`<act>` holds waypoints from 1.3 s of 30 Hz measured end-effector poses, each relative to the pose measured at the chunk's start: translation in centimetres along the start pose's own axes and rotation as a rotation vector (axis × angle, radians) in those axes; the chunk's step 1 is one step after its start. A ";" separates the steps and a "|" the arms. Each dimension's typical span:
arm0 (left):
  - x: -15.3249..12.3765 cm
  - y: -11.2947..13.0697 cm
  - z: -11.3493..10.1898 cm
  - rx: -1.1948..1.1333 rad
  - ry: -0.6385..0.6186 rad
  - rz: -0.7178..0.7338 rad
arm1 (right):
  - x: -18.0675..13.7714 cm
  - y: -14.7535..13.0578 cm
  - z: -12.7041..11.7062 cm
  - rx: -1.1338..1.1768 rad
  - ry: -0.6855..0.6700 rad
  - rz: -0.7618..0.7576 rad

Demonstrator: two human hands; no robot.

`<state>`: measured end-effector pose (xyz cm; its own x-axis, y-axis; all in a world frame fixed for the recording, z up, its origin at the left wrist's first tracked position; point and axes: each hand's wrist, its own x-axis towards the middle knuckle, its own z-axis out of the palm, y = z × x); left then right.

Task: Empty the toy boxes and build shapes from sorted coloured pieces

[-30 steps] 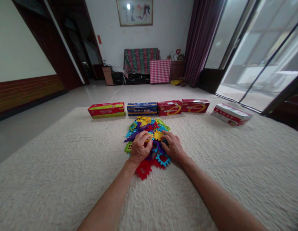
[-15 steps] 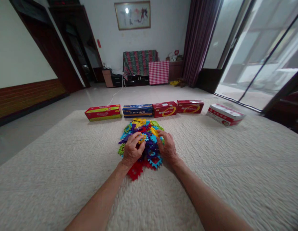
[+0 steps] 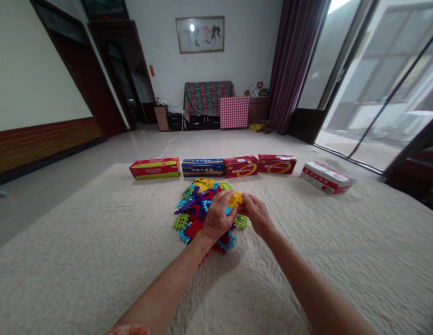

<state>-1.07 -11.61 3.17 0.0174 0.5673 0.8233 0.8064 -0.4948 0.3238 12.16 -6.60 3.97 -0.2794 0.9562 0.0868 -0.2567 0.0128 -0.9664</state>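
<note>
A yellow interlocking plastic piece (image 3: 235,200) with notched edges is pinched between my two hands, raised over the right side of the pile. My left hand (image 3: 218,217) closes on it from the left, its fingers partly hiding the piece. From the right, my right hand (image 3: 259,215) grips its edge with thumb and fingertips. Below lies a heap of interlocking plastic pieces (image 3: 193,211) in purple, red, blue, green and yellow, partly covered by my left hand. A green piece (image 3: 241,222) sits at the heap's right edge, beneath my right hand.
Behind the heap stand a red and yellow-green box (image 3: 155,169), a blue box (image 3: 203,168) and two red boxes (image 3: 240,167). A white and red box (image 3: 327,177) lies farther right. All rest on a cream quilted cover (image 3: 98,223).
Both hands have moved right from the heap's middle and come together. The yellow piece is now held up between them. The view has tilted slightly upward.
</note>
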 end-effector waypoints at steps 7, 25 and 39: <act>1.8 -2.4 3.6 -0.160 -0.070 0.012 | 3.4 -1.1 -0.8 -0.033 -0.168 -0.003; 11.0 -7.7 7.4 0.133 -0.602 -0.147 | 10.1 3.5 -8.4 -0.849 0.248 -0.612; 9.2 -14.0 5.8 0.350 -0.858 -0.287 | 8.7 5.0 -5.5 -1.148 -0.339 -0.576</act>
<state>-8.74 4.41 3.52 0.1060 0.9919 0.0699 0.9750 -0.1175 0.1886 13.54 3.39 -1.43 -0.6534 0.6132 0.4439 0.4593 0.7872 -0.4115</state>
